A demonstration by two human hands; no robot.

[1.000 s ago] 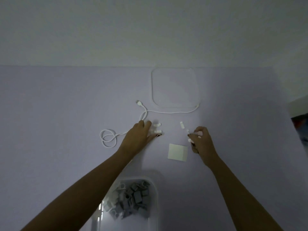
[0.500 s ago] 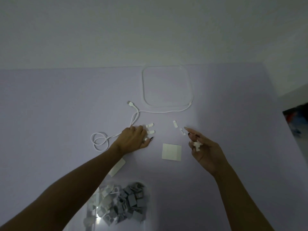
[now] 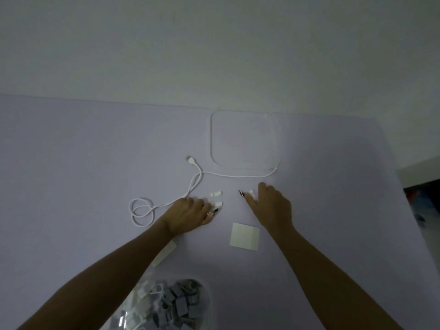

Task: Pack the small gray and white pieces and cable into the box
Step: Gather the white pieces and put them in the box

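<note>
The white cable [image 3: 193, 184] lies looped on the lilac table, its plug end [image 3: 189, 159] far from me. Two small white pieces [image 3: 216, 193] [image 3: 217, 204] lie just ahead of my left hand [image 3: 190, 215]. That hand rests knuckles up with fingers curled, thumb and forefinger pinched together; a piece seen there earlier no longer shows. My right hand [image 3: 271, 208] is palm down, its fingers closed on a small white piece [image 3: 251, 192]. The clear box [image 3: 204, 303] at the bottom edge holds several gray and white pieces.
A clear square lid [image 3: 245, 139] lies flat at the back of the table. A white square pad [image 3: 244, 236] sits between my forearms, and a white strip [image 3: 164, 254] shows beside my left arm. The table edge runs down the right.
My right hand turned palm down and reached forward onto the white pieces ahead of it. My left hand stayed by the two white pieces, fingers curling in. The view tilted.
</note>
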